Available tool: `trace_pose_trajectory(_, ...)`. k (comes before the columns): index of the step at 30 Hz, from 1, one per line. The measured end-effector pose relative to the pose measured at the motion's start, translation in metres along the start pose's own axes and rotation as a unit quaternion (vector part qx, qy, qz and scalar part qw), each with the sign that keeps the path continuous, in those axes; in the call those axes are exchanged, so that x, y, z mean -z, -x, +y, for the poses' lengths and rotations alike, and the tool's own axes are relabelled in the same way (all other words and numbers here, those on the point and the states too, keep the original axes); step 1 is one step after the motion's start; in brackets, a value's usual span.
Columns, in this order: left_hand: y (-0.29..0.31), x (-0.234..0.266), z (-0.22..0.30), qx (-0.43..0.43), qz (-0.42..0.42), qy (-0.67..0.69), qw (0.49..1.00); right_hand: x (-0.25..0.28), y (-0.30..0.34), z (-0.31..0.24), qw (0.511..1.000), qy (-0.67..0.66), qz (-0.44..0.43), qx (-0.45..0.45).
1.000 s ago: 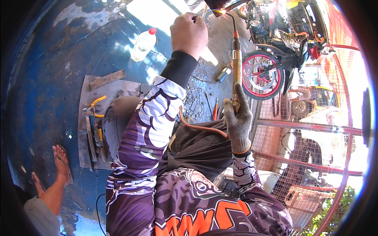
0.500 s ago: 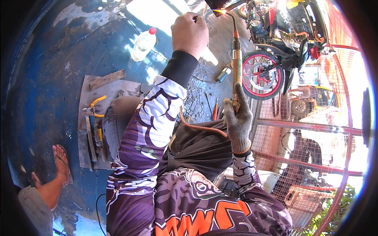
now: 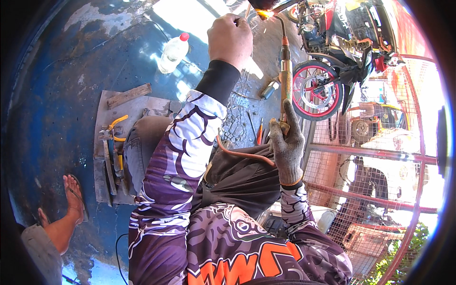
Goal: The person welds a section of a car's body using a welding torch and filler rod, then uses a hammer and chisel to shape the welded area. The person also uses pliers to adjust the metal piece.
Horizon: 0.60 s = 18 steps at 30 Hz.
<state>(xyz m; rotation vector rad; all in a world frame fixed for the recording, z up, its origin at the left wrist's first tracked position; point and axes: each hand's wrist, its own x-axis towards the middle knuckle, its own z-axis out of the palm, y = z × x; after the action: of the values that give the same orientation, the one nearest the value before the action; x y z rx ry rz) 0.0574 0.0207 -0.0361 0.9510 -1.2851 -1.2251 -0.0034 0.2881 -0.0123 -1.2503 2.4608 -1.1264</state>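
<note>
My gloved right hand (image 3: 289,147) is wrapped round the handle of a gas welding torch (image 3: 285,71), which points away from me. Its bent copper-coloured tip ends at a bright orange glow on a dark metal piece (image 3: 263,4) at the top edge of the view. Bare and closed in a fist, my left hand (image 3: 230,42) is raised just left of that glow. A thin wire rod (image 3: 249,18) shows between this fist and the hot spot; the fingers' grip on it is mostly hidden. An orange-brown hose (image 3: 242,154) runs across my lap toward the torch handle.
A clear bottle with a red cap (image 3: 174,53) stands on the blue floor. Left of my knee, pliers with yellow handles (image 3: 118,122) and other tools lie on a grey board (image 3: 100,178). A motorcycle (image 3: 327,71) and mesh fence (image 3: 380,152) are at right; another person's foot (image 3: 73,199) is at left.
The glow at the torch tip has grown larger and more orange, with small sparks. My left hand has shifted very slightly; the right hand and torch stay nearly still.
</note>
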Motion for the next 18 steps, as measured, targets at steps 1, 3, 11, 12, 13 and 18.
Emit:
trace_pose_trajectory(1, -0.0002, -0.0002, -0.0003, 0.006, -0.001, 0.007, 1.0, -0.0001, -0.0001, 0.0, 1.0, -0.008, -0.001, -0.002)
trace_pose_trajectory(3, -0.0002, -0.0003, -0.0003, 0.016, -0.004, 0.019, 1.0, -0.0006, -0.0007, 0.0002, 1.0, 0.003, 0.002, 0.01)
trace_pose_trajectory(11, 0.0015, 0.0012, 0.003, 0.021, -0.006, 0.029, 0.999, -0.0002, -0.0004, -0.0008, 1.0, 0.005, -0.002, 0.002)
trace_pose_trajectory(12, 0.0014, 0.001, 0.0031, 0.018, -0.006, 0.025, 0.999, -0.0008, -0.0004, -0.0009, 1.0, -0.001, 0.0, 0.003)
trace_pose_trajectory(13, 0.0012, 0.001, 0.0029, 0.018, -0.004, 0.023, 1.0, -0.0013, -0.0003, -0.0011, 1.0, -0.009, 0.0, 0.002)
trace_pose_trajectory(18, -0.0005, -0.0002, 0.0012, 0.021, -0.005, 0.022, 1.0, -0.0007, 0.0002, -0.0019, 1.0, -0.002, -0.002, -0.013)
